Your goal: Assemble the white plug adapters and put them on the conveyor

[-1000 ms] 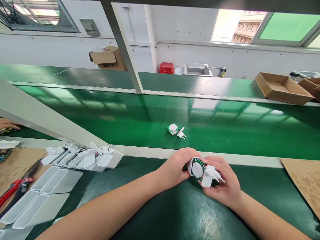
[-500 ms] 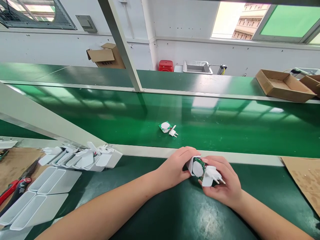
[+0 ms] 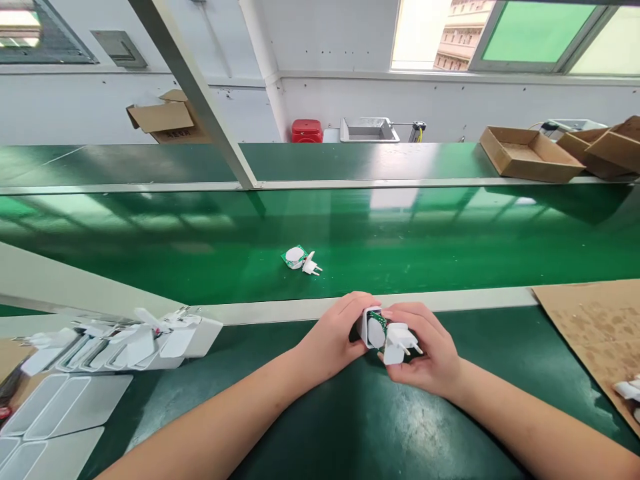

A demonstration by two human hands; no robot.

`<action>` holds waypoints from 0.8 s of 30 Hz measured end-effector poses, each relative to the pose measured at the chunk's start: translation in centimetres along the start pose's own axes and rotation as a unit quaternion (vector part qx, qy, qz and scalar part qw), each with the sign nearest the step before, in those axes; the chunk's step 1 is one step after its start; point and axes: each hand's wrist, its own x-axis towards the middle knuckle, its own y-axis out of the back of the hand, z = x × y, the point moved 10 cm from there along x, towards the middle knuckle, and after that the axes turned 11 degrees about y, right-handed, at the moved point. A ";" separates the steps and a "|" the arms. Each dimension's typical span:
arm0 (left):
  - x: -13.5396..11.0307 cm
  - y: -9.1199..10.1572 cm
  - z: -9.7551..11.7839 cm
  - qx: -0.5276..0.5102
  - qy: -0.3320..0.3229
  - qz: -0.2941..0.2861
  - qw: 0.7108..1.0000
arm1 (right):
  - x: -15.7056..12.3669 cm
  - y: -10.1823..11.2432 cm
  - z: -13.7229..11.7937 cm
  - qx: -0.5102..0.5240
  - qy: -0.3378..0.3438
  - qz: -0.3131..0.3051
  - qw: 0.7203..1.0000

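Head view: the left hand [image 3: 333,330] wraps around an open white charger casing [image 3: 366,327], with a green board [image 3: 379,325] showing inside. The right hand [image 3: 423,350] is closed on a white two-pin plug piece [image 3: 400,339] butted up against it, both held over the green mat [image 3: 300,427]. A loose board [image 3: 295,257] and loose plug [image 3: 310,265] lie on the belt [image 3: 400,233] beyond. Versus the earlier frame, the grip looks about the same, but everything sits further left in view.
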 end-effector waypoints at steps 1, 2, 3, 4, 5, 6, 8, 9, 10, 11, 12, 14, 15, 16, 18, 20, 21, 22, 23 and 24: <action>0.0 0.0 0.1 0.002 -0.002 -0.001 1.000 | 0.0 0.0 0.0 0.001 -0.002 0.000 1.000; 0.0 0.0 0.1 0.003 -0.004 -0.003 1.000 | 0.0 0.0 0.1 0.002 -0.004 -0.002 1.000; 0.0 0.0 0.2 0.004 -0.007 -0.005 1.000 | 0.0 -0.1 0.1 0.003 -0.006 -0.003 1.000; 0.0 -0.1 0.3 0.004 -0.009 -0.007 1.000 | 0.0 -0.1 0.1 0.004 -0.006 -0.004 1.000; 0.0 -0.1 0.3 0.004 -0.010 -0.010 1.000 | 0.0 -0.1 0.1 0.005 -0.006 -0.006 1.000; 0.0 -0.2 0.3 0.003 -0.010 -0.012 1.000 | 0.0 -0.1 0.1 0.007 -0.005 -0.008 1.000; 0.0 -0.2 0.2 0.000 -0.008 -0.014 1.000 | 0.0 -0.3 0.1 0.009 -0.002 -0.012 1.000; 0.0 -0.3 0.1 0.000 -0.007 -0.015 1.000 | -0.1 -0.3 0.1 0.008 -0.001 -0.015 1.000; 0.0 -0.3 0.0 0.000 -0.005 -0.017 1.000 | -0.1 -0.4 0.1 0.007 0.000 -0.018 1.000; 0.0 -0.4 0.0 0.000 -0.004 -0.022 1.000 | -0.2 -0.6 0.2 0.004 -0.001 -0.023 1.000; 0.0 -0.5 0.0 0.000 -0.003 -0.026 1.000 | -0.2 -0.6 0.2 0.000 -0.003 -0.026 1.000; 0.0 -0.6 0.1 -0.003 -0.002 -0.034 0.999 | -0.3 -0.7 0.5 -0.008 -0.013 -0.031 0.999; 0.0 -0.6 0.1 -0.007 0.001 -0.038 0.999 | -0.3 -0.8 0.6 -0.009 -0.020 -0.035 0.999; 0.0 -0.6 0.1 -0.013 0.007 -0.043 0.999 | -0.3 -0.8 0.8 -0.008 -0.027 -0.039 0.999; 0.1 -0.7 -0.2 -0.027 0.028 -0.053 0.998 | -0.2 -1.0 1.1 0.001 -0.041 -0.055 0.998; 0.3 -0.8 -0.7 -0.037 0.064 -0.055 0.996 | -0.2 -1.4 1.4 0.011 -0.056 -0.077 0.995; 0.3 -0.7 -1.1 -0.040 0.085 -0.050 0.994 | -0.2 -1.5 1.6 0.014 -0.066 -0.084 0.994; 0.4 -0.5 -1.5 -0.044 0.108 -0.041 0.992 | -0.2 -1.6 1.9 0.016 -0.076 -0.087 0.993; 0.5 -0.3 -1.9 -0.051 0.130 -0.031 0.990 | -0.3 -1.6 2.2 0.016 -0.086 -0.085 0.993; 0.5 -0.1 -2.3 -0.061 0.151 -0.021 0.986 | -0.4 -1.5 2.5 0.015 -0.095 -0.077 0.992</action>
